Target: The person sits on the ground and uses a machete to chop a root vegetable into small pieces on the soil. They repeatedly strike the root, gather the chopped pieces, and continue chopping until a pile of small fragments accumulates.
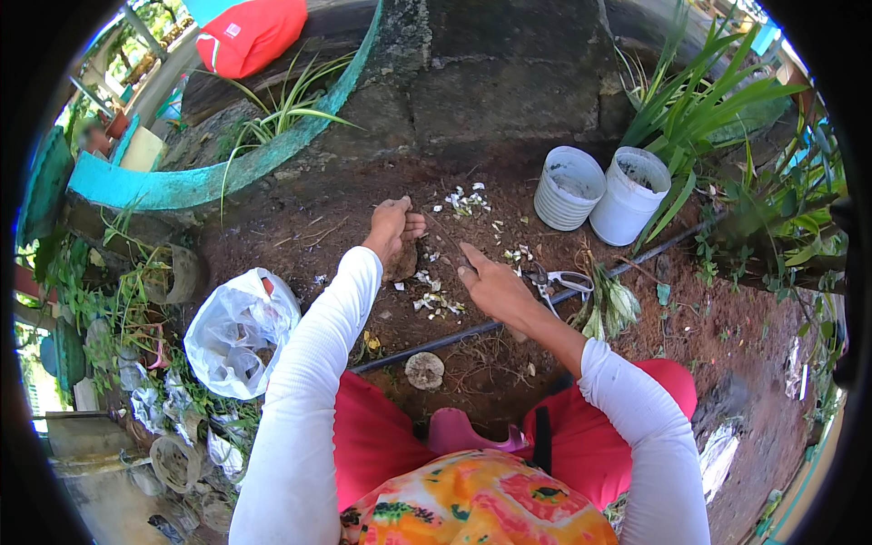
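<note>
Over the bare soil, my left hand (396, 228) is turned palm inward with its fingers curled. Whether anything small is in it cannot be made out. A brown stone (400, 264) lies just below that hand. My right hand (496, 285) grips a thin dark knife-like tool (443, 233), whose tip points up and left towards my left fingers. Small white and yellowish pieces (466, 201) are scattered on the soil around both hands. Close to my right wrist lie white-handled pruning shears (572, 281) and a bunch of pale green leafy cuttings (612, 303).
Two white plastic pots (569, 187) stand at the upper right beside long-leaved plants (708, 102). A white plastic bag (238, 334) sits at left. A black pipe (470, 332) crosses the ground near a round pale disc (424, 371). A curved turquoise border (204, 184) lies beyond.
</note>
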A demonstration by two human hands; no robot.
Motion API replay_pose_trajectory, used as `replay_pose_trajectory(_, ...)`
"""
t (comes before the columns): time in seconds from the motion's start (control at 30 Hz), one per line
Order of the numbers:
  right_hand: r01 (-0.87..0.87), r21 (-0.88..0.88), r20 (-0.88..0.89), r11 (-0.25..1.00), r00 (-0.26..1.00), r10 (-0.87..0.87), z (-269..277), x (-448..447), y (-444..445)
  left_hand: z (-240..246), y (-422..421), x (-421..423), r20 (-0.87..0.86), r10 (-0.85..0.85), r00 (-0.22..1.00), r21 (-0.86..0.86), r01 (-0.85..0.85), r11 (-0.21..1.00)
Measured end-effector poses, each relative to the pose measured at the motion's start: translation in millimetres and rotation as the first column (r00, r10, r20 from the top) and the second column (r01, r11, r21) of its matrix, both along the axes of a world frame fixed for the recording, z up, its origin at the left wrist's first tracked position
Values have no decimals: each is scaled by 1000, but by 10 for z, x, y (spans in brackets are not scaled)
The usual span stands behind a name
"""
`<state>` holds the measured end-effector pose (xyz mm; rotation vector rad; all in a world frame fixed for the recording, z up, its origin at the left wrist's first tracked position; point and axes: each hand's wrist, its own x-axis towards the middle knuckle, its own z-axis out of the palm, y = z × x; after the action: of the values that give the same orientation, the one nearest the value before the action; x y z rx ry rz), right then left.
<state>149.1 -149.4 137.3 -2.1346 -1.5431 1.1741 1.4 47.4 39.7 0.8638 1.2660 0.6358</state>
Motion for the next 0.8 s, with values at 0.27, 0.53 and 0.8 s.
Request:
replay_pose_trajectory(0.27, 77, 121, -17, 990, 997, -75, 85, 106, 34, 41, 10, 174, 107, -100, 989, 47, 95, 994)
replay_pose_trajectory(0.53, 16, 183, 66, 983, 997, -29, 310, 212, 85, -19, -70, 258, -211, -186, 960, 306, 246, 920)
replay_pose_trajectory(0.8, 11, 158, 107, 987, 994, -28, 468, 333, 96, 115, -113, 250, 7, -243, 970, 43, 242, 969)
